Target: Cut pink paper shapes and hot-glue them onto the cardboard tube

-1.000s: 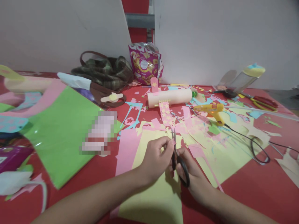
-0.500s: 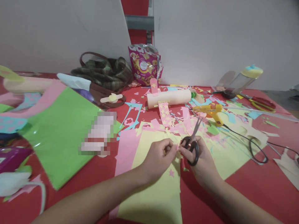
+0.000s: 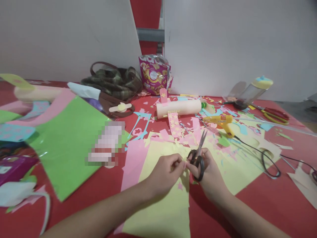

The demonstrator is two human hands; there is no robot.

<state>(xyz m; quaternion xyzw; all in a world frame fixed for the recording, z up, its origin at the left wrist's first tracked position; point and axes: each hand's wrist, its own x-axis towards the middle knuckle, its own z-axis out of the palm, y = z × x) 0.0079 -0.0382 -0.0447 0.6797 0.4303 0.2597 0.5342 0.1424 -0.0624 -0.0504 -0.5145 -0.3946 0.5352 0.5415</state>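
My left hand pinches a tiny scrap of pink paper between thumb and fingertips. Black-handled scissors are held in my right hand, blades pointing up and away, while its thumb and finger meet the same scrap. Both hands hover over a yellow paper sheet that overlaps a pink sheet. A small pink paper star rests on the yellow sheet, just below the hands. The scrap's exact shape is too small to make out.
Behind the hands lies a cream tube with pink star-patterned strips. A yellow glue gun trails a black cord to the right. Green sheets lie left; a snack bag, a plaid bag and a clear bottle stand behind.
The fingertips of both hands still meet at the pink scrap. The scissors and right hand have shifted slightly left and down in view, and the camera view has tilted a little.
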